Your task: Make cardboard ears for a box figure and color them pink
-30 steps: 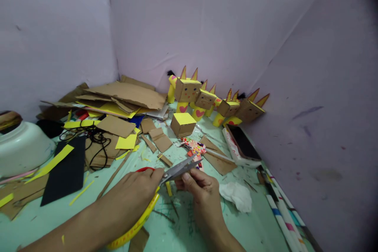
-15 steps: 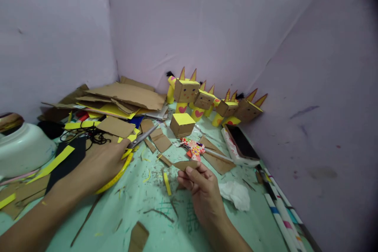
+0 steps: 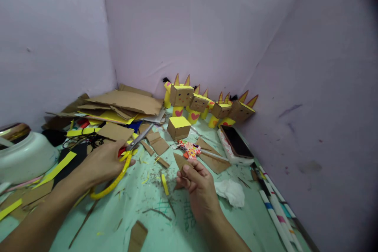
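My left hand [image 3: 102, 162] grips a pair of scissors [image 3: 138, 138] with red and yellow handles, low over the mint-green table [image 3: 165, 220], blades pointing up and right toward the cardboard pile. A yellow band [image 3: 110, 184] hangs from that hand. My right hand [image 3: 198, 187] pinches a small brown cardboard triangle [image 3: 180, 161] upright, just in front of a patterned paper piece [image 3: 190, 149]. A yellow strip [image 3: 164, 178] lies between the hands.
Cardboard sheets [image 3: 126, 101] and yellow paper pile up at the back left. Several yellow-and-cardboard box figures [image 3: 203, 104] line the back wall, with a loose cube [image 3: 178, 127] before them. A phone [image 3: 234, 143], white tissue [image 3: 230, 191], a white bowl [image 3: 23, 155] and rolled tubes [image 3: 277, 212] surround the hands.
My left hand has carried the scissors away from the cardboard piece to the left and down toward the table. My right hand has kept the cut piece and tipped it upright.
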`<state>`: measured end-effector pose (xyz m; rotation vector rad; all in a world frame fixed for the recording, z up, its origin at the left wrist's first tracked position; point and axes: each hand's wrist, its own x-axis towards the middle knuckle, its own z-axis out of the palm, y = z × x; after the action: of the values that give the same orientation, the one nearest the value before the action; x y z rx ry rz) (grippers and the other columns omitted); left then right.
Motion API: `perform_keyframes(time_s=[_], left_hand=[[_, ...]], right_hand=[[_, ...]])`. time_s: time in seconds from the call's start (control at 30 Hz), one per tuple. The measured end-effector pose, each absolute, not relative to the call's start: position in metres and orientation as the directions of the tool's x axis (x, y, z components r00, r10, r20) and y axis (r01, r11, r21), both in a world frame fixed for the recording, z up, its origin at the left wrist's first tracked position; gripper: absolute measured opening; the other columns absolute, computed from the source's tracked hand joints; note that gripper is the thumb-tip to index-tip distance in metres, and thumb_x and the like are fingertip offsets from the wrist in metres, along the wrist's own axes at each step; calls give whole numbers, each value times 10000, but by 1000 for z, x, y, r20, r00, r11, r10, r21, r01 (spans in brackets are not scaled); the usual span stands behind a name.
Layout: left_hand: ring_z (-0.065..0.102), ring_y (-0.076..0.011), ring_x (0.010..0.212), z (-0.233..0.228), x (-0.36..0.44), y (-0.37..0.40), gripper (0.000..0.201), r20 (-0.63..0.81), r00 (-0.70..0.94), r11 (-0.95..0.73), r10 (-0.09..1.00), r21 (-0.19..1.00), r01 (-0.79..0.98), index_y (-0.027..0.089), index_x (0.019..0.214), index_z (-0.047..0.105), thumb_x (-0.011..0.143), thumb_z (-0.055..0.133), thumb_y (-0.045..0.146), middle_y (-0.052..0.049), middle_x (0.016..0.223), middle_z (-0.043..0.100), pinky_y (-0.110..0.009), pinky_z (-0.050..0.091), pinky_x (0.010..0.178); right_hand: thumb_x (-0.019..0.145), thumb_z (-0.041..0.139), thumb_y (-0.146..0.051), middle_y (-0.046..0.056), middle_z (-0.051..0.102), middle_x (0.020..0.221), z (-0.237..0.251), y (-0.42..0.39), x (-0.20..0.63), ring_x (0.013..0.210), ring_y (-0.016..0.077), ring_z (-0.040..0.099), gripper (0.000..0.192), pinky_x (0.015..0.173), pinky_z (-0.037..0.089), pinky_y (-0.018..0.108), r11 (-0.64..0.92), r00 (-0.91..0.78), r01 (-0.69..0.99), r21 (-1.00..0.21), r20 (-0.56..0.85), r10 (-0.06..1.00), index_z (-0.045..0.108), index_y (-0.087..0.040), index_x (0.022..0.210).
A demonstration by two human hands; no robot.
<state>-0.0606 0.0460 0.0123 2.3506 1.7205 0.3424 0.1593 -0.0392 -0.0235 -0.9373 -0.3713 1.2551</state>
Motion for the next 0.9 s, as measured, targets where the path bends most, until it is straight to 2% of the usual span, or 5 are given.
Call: perform_keyframes(time_s=[0.13, 0.2, 0.5, 0.67, 0.9], left_hand=[[434, -121, 403, 4, -41, 36, 262, 123, 206, -208, 971, 856, 474, 202, 829, 501, 710, 609, 409, 68, 503, 467, -217, 332, 409], [402, -103, 365, -3, -25, 27, 306, 104, 273, -146, 956, 980, 137, 197, 880, 462, 715, 615, 404, 87, 494, 442, -212, 338, 373], [461, -99, 453, -10, 18, 7, 271, 163, 285, -176, 944, 984, 21, 182, 847, 455, 685, 627, 314, 66, 585, 490, -213, 384, 424], [455, -85, 497, -4, 9, 15, 278, 202, 175, -213, 964, 976, 46, 180, 839, 469, 619, 637, 206, 65, 634, 497, -206, 377, 479], [470, -93, 451, -5, 14, 10, 296, 161, 205, -164, 966, 986, 0, 192, 839, 436, 652, 653, 268, 74, 601, 486, -216, 403, 432]], right_hand=[[470, 831, -247, -45, 594, 490, -20, -40, 160, 510, 134, 622, 320, 469, 495, 211, -39, 259, -663, -747, -278, 925, 581, -169, 654], [460, 834, -261, -37, 596, 494, -20, -42, 159, 523, 140, 629, 331, 452, 487, 199, -95, 204, -659, -746, -299, 932, 572, -163, 638], [441, 849, -318, -4, 602, 495, -27, -48, 146, 490, 142, 617, 366, 378, 457, 179, -283, 38, -538, -794, -358, 933, 581, -128, 604], [562, 756, -509, 68, 680, 672, -24, -46, 155, 566, 159, 646, 430, 405, 482, 197, -206, 142, -497, -843, -312, 939, 665, -108, 687], [475, 836, -396, 20, 655, 585, -26, -46, 153, 507, 151, 600, 417, 385, 468, 215, -200, 84, -350, -915, -243, 966, 663, -123, 739]])
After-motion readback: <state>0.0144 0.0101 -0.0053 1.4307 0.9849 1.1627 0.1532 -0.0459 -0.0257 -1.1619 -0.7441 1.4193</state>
